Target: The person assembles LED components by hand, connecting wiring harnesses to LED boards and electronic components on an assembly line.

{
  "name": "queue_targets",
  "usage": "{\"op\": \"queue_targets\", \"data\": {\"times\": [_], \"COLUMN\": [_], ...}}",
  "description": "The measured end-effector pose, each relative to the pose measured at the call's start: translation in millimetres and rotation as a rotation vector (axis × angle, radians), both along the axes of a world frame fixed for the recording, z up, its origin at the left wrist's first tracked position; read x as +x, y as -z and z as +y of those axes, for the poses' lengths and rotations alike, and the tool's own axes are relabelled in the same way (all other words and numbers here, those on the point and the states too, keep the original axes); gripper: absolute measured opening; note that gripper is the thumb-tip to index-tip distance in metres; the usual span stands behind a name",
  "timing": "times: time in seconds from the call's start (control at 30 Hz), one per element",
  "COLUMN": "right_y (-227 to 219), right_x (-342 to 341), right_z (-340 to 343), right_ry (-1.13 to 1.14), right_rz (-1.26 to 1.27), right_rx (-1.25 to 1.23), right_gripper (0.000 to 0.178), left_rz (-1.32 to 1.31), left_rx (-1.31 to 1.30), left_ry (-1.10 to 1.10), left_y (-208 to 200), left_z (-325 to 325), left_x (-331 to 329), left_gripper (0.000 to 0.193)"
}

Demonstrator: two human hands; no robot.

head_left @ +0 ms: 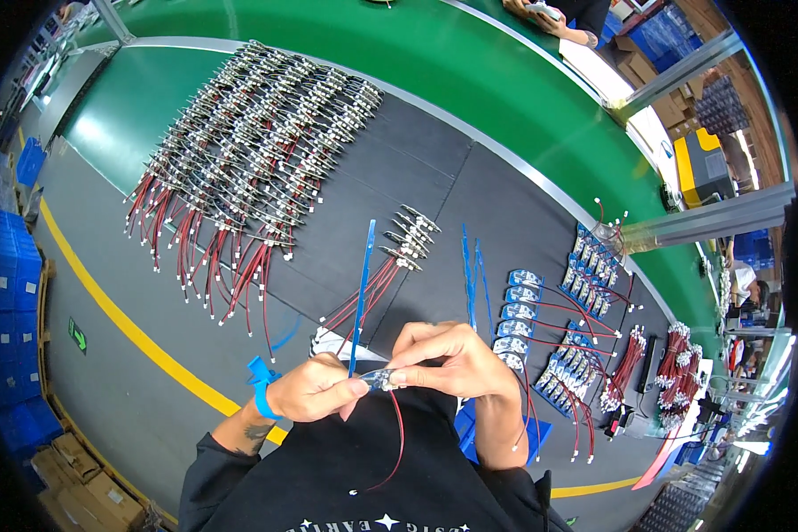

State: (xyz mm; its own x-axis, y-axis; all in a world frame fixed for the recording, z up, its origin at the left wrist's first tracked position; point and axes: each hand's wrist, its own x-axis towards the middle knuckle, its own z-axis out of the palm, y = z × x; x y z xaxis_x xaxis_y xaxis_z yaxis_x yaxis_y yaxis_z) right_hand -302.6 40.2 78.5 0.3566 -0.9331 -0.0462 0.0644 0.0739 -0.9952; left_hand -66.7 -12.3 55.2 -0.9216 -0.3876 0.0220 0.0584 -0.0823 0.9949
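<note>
In front of my chest, my left hand and my right hand pinch a small circuit board from either side. A red-and-black cable hangs from the board, ending in a small white plug. From the left fingers a narrow blue strip rises upward; whether it is joined to the board is hidden. A blue wrist strap circles my left wrist. Just beyond my hands lies a small group of boards with red cables. More blue strips lie on the black mat.
Many wired boards cover the mat's far left. At right are a column of blue boards, more blue boards and cable bundles. Beyond runs a green belt, with a person's hands across it. Blue bins stand left.
</note>
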Motion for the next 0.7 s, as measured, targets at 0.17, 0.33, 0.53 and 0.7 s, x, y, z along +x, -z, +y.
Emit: {"op": "queue_targets", "data": {"times": [0.17,0.33,0.53,0.7], "right_y": [0.9,-0.4,-5.6,7.9], "right_x": [1.8,4.4,2.9,0.2], "right_z": [-0.9,-0.8,-2.4,-21.1], "right_ry": [-0.045,-0.050,-0.030,0.437], "right_rz": [-0.092,-0.078,-0.070,0.378], "right_rx": [0.094,0.093,0.068,-0.189], "right_gripper": [0.017,0.017,0.017,0.014], "left_rz": [0.019,0.069,0.218,0.091], "left_rx": [0.082,0.160,0.076,-0.032], "left_ry": [-0.018,-0.047,-0.008,-0.457], "left_y": [2.9,10.2,7.7,9.9], "left_z": [6.4,11.5,9.9,1.4], "left_x": [2.5,3.5,-1.5,24.4], "left_gripper": [0.050,0.056,0.055,0.045]}}
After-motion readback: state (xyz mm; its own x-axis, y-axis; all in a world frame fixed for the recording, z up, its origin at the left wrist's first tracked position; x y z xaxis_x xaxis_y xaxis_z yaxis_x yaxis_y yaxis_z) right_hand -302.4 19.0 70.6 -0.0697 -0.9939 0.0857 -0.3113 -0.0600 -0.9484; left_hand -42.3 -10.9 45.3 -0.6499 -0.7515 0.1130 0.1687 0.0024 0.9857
